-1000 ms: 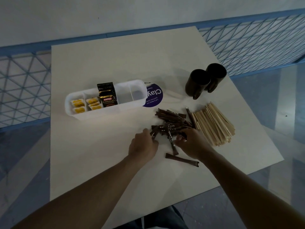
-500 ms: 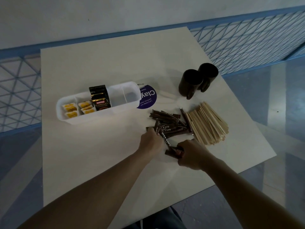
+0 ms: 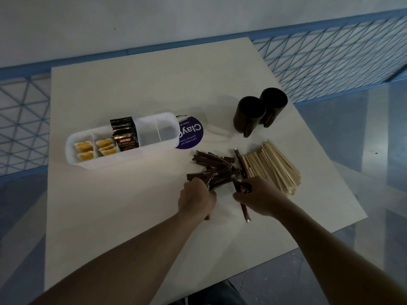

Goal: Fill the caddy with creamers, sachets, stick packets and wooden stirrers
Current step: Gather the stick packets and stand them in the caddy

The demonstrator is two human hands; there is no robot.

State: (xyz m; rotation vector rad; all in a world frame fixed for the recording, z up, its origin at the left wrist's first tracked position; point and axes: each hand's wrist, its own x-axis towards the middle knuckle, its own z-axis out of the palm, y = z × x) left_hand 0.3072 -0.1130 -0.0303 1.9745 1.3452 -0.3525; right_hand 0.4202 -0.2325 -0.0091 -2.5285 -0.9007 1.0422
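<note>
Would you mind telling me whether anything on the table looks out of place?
Only the caddy sitting partly on a purple round sticker, covering its print. The stick packets lie jumbled, but they are mid-sorting.

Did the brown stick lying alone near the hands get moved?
Yes. The lone stick packet is now gripped in the right hand, nearer the wooden stirrers.

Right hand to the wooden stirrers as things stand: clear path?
Probably yes. The right hand sits just beside the near end of the wooden stirrers, with nothing between them. But its grip is closed on brown stick packets, so it would likely need to drop those first.
</note>
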